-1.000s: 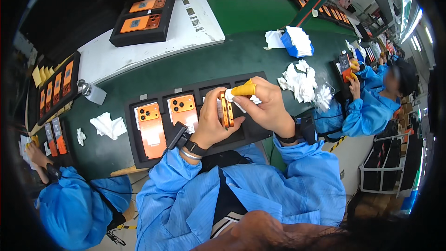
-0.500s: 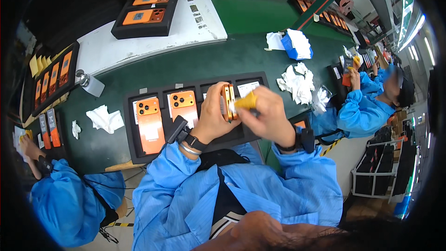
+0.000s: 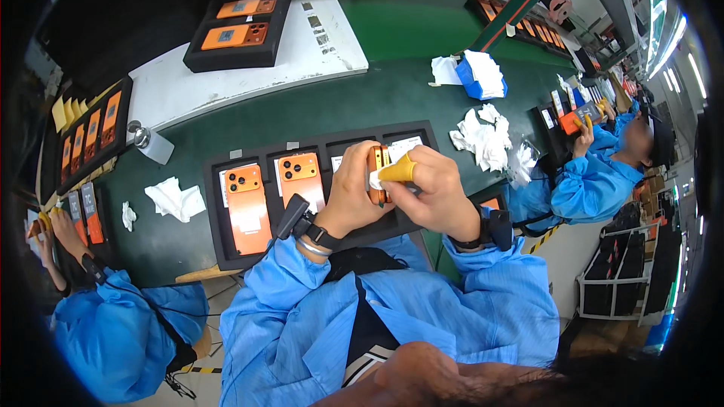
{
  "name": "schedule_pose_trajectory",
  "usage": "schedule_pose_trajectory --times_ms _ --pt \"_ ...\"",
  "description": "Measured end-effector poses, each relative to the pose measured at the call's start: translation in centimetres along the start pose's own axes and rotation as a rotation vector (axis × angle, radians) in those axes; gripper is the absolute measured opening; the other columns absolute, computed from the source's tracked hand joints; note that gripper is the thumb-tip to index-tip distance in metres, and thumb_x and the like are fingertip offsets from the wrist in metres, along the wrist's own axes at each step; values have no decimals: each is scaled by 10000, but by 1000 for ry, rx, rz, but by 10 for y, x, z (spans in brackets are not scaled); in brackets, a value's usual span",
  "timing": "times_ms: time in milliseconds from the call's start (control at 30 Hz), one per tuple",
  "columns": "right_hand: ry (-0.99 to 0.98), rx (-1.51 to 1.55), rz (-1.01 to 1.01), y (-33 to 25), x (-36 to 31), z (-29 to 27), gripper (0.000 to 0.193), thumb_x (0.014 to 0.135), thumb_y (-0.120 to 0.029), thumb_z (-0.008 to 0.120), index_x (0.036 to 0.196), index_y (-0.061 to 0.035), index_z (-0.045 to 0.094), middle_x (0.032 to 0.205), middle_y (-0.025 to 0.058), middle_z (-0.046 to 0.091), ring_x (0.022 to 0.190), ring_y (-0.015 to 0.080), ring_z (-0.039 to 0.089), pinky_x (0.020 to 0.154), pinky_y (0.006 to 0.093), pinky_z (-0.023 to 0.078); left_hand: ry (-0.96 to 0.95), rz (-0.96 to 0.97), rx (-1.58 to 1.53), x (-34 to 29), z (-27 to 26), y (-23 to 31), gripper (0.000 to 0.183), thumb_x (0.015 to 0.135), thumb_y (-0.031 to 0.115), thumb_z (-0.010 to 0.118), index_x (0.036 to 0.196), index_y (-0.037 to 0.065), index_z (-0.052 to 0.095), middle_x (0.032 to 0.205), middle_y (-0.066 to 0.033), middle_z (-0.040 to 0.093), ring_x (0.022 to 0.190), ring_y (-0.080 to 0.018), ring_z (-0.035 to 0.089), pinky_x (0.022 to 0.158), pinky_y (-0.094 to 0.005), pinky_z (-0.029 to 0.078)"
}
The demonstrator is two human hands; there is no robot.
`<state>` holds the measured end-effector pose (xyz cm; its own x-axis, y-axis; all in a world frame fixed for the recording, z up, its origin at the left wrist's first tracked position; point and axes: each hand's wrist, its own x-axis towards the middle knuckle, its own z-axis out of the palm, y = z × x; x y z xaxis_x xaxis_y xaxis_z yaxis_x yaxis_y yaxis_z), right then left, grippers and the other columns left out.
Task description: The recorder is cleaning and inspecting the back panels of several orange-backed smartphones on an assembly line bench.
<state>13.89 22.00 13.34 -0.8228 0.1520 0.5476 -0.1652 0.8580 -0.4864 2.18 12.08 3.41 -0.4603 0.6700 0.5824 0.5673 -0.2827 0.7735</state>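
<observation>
An orange phone (image 3: pixel 380 157) stands on edge over the tray, gripped by my left hand (image 3: pixel 347 200), its narrow side facing up. My right hand (image 3: pixel 446 190) wears a yellow finger cot (image 3: pixel 400 170) and pinches a white wipe (image 3: pixel 375 179) against the phone's edge. Below lies a black foam tray (image 3: pixel 214 227) with compartments. Its two left compartments hold an orange phone (image 3: pixel 249 218) and a second orange phone (image 3: pixel 301 185), camera ends away from me. White labelled slips show in the compartments to the right, partly hidden by my hands.
Crumpled white wipes (image 3: pixel 483 138) lie to the right, near a blue box of wipes (image 3: pixel 483 75). Another wipe (image 3: pixel 175 199) and a pump bottle (image 3: pixel 153 143) are on the left. A tray of orange phones (image 3: pixel 226 59) rests on the white board. Co-workers sit on both sides.
My right hand has shifted slightly along the phone's edge with the wipe. The left co-worker's hand now reaches to the boxes; the right co-worker has tilted a box sideways.
</observation>
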Motion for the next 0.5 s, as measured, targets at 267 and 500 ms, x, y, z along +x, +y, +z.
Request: schedule_pose_trajectory --times_ms 267,500 --pt "76 -8 65 17 8 4 108 770 -67 724 862 -24 689 720 134 584 673 321 583 570 416 443 21 -18 -4 0 -2 -5 831 620 121 867 1313 -6 426 1165 -222 557 1060 -406 580 900 -430 495" --pt "-11 117 134 26 -18 8 127 743 -32 752 857 -12 698 744 131 616 674 305 609 589 381 474 -11 -59 -68 -5 -4 -10 825 651 134 858 1329 -21 414 1186 -219 552 1075 -396 587 918 -430 494"
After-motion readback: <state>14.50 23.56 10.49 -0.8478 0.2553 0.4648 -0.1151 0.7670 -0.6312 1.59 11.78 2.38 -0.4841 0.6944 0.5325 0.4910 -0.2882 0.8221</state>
